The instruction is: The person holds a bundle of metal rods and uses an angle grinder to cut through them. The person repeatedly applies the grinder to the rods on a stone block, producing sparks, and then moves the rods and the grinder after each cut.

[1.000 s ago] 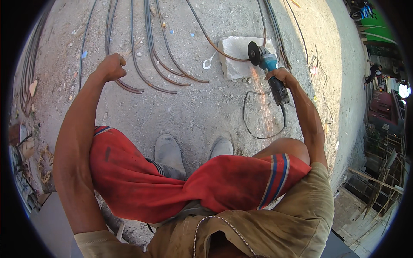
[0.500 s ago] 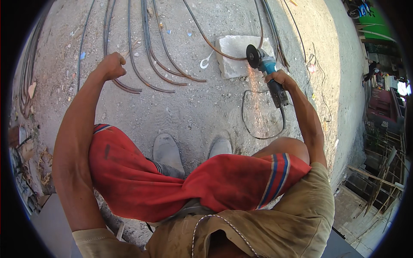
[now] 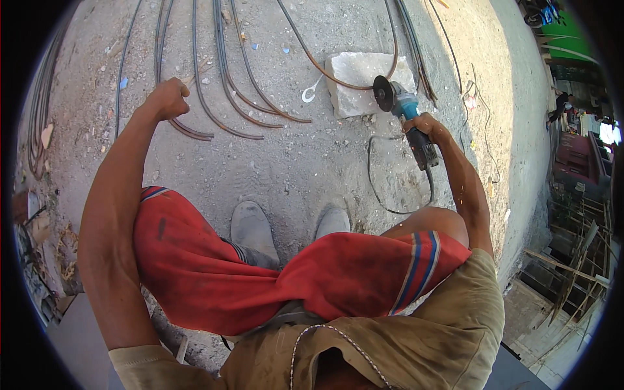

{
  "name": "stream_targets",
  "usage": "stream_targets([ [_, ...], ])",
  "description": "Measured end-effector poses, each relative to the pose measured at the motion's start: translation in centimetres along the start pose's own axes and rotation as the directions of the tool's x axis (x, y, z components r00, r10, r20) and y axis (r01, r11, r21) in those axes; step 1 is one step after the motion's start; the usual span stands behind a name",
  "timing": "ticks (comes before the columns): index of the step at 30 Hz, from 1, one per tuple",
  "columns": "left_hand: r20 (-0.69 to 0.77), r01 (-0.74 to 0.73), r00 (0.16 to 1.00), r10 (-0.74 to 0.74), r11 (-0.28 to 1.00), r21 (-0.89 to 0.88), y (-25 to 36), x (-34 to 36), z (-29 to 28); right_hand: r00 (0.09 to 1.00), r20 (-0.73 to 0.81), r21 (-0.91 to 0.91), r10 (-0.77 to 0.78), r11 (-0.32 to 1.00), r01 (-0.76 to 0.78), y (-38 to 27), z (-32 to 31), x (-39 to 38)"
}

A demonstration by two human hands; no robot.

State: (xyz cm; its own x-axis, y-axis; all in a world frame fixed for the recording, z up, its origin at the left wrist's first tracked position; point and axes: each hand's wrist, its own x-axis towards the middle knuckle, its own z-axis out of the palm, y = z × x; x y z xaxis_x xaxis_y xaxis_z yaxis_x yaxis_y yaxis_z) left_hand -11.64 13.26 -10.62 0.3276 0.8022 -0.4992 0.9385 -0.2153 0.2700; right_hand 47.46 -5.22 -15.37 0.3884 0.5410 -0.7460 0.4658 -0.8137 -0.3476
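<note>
My right hand (image 3: 421,126) is wrapped around the body of a teal and black angle grinder (image 3: 407,107), its dark disc (image 3: 383,93) pointing away from me. The disc stands at the near edge of a pale stone block (image 3: 356,99), close beside a bent, rust-brown steel rod (image 3: 325,73) that curves across the block. Whether disc and rod touch is hard to see. My left hand (image 3: 169,99) is closed in a fist over some steel rods (image 3: 188,132) at the left; what it holds, if anything, is hidden.
Several more bent rods (image 3: 244,107) lie on the dusty ground, with a further bundle (image 3: 40,123) at far left. The grinder's black cord (image 3: 372,175) loops near my right knee. A white spoon-shaped piece (image 3: 309,95) lies left of the block. My boots (image 3: 252,224) are planted below.
The grinder has shifted slightly toward me and to the right. The dense spark stream beneath the disc is gone; a few scattered sparks show. My left hand has hardly moved.
</note>
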Motion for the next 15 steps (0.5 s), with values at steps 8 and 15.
stream_targets([
  [8, 0.023, 0.019, 1.000, -0.019, 1.000, -0.018, -0.4, -0.1, 0.0, 0.999, 0.035, 0.087, -0.041, 0.996, 0.037, -1.4, -0.4, 0.4],
  [15, -0.004, 0.026, 1.000, -0.026, 0.999, 0.025, -0.8, -0.6, 0.0, 0.999, 0.014, 0.027, -0.042, 0.999, 0.041, -4.4, -0.5, 1.4],
])
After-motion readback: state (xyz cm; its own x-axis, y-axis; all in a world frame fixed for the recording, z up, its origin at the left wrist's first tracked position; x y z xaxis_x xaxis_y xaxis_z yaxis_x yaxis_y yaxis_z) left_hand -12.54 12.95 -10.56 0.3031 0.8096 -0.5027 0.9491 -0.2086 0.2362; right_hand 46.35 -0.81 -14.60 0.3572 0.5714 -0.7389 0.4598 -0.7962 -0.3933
